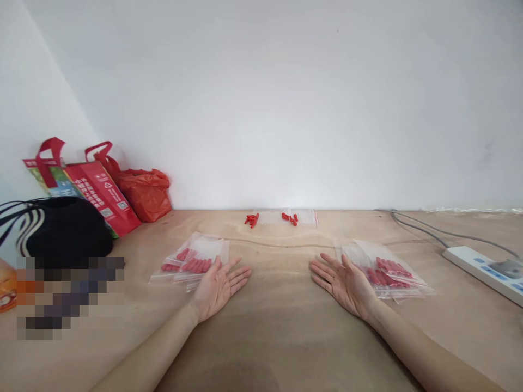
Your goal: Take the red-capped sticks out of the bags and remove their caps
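Observation:
My left hand point(218, 284) lies palm up on the wooden table point(278, 326), fingers stretched out, holding nothing. Just to its left sits a pile of clear zip bags point(192, 260) with red pieces inside, touching its edge. My right hand point(343, 280) also rests palm up and open, empty. Beside it on the right lies a second pile of clear bags point(388, 269) filled with red pieces. Far back against the wall, loose red pieces point(252, 219) lie next to empty clear bags point(286, 218).
A white power strip point(484, 269) with grey cables lies at the right. At the left stand a red shopping bag point(102, 193), a red plastic bag point(145, 193) and a black striped bag point(57, 228). A white wall closes the back.

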Available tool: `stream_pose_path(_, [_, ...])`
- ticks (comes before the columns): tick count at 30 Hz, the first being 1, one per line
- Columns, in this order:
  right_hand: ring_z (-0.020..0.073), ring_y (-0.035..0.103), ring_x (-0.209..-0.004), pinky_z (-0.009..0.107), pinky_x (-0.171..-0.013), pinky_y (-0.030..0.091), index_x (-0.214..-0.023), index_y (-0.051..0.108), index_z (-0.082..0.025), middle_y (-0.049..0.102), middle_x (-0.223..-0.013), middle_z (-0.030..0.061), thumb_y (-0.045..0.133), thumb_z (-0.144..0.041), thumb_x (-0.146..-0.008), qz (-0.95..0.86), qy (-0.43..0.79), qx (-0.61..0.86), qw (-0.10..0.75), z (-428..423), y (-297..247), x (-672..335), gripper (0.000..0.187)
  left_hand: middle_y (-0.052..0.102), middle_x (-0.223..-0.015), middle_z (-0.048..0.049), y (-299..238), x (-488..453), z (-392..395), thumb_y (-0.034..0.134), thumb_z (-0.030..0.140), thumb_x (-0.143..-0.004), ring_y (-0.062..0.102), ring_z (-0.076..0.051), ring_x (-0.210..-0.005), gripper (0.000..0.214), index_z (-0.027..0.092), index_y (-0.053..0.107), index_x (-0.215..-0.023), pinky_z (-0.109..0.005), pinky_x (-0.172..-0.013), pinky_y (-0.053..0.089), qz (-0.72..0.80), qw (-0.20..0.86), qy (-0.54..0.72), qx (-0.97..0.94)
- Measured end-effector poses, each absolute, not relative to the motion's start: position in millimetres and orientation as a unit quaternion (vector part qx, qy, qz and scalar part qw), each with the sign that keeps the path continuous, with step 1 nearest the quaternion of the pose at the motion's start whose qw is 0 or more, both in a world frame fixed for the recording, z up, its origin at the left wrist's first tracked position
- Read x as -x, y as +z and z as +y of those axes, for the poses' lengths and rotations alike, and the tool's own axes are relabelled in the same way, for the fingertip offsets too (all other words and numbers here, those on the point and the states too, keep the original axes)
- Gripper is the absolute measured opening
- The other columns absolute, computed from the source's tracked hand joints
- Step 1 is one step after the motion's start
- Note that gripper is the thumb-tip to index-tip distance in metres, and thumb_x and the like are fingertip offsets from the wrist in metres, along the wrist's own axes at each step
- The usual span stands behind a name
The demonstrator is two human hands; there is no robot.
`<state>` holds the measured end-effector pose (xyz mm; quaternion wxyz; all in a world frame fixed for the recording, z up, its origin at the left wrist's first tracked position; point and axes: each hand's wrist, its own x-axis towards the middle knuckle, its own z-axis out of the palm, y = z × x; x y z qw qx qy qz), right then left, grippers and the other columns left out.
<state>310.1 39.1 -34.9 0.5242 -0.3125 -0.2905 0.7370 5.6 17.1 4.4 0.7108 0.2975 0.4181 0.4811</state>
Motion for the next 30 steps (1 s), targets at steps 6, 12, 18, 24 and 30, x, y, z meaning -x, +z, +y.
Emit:
stream_pose_path(6, [0.0254,0.043,-0.116,0.046,-0.102,0.028,-0.107,0.059,-0.024,0.051,-0.122,0.0077,0.056,-0.044,-0.073,-0.674,0.351,0.465,0.453,28.3,-38.3,-301.0,0.04,0.059,-0.109,-0.0119,-13.3,-3.6,2.5,0.055,0.042,-0.073,0.056,-0.023,-0.101,0.042,0.015,0.055,-0.106,-0.037,-0.09,0.042,0.508,0.427,0.426,-0.615])
stream_pose_path(12, [0.0249,0.045,-0.113,0.046,-0.097,0.035,-0.116,0.054,-0.025,0.052,-0.122,0.0076,0.043,-0.039,-0.082,-0.826,0.14,0.465,0.288,21.0,-39.3,-293.8,0.038,0.064,-0.101,-0.009,-2.8,21.5,3.2,0.047,0.03,-0.077,0.053,-0.025,-0.102,0.024,0.02,0.066,-0.088,-0.043,-0.093,0.036,0.548,-0.089,0.351,-0.754])
stream_pose_path(18, [0.0254,0.048,-0.111,0.048,-0.096,0.034,-0.112,0.057,-0.025,0.053,-0.12,0.0067,0.044,-0.04,-0.082,-0.813,0.164,0.45,0.332,23.3,-41.4,-295.9,0.036,0.042,-0.13,-0.014,3.0,50.6,13.0,0.052,0.049,-0.072,0.029,-0.041,-0.121,0.049,0.024,0.056,-0.114,-0.064,-0.09,0.018,0.726,-0.09,0.179,-0.658])
stream_pose_path(24, [0.0266,0.048,-0.11,0.05,-0.098,0.03,-0.105,0.061,-0.027,0.055,-0.118,0.0037,0.05,-0.043,-0.077,-0.783,0.236,0.432,0.381,25.7,-41.1,-296.9,0.034,0.059,-0.106,-0.0113,-5.9,63.1,19.7,0.051,0.035,-0.071,0.051,-0.032,-0.099,0.031,0.021,0.066,-0.094,-0.045,-0.087,0.036,0.676,-0.122,0.255,-0.68])
stream_pose_path(30, [0.0262,0.048,-0.11,0.049,-0.097,0.032,-0.107,0.06,-0.026,0.055,-0.117,0.0048,0.047,-0.042,-0.079,-0.804,0.203,0.433,0.354,25.5,-40.3,-299.0,0.034,0.063,-0.079,-0.0078,-0.1,65.6,24.9,0.041,0.025,-0.076,0.054,-0.026,-0.081,0.024,0.02,0.064,-0.07,-0.039,-0.08,0.039,0.603,-0.116,0.354,-0.705])
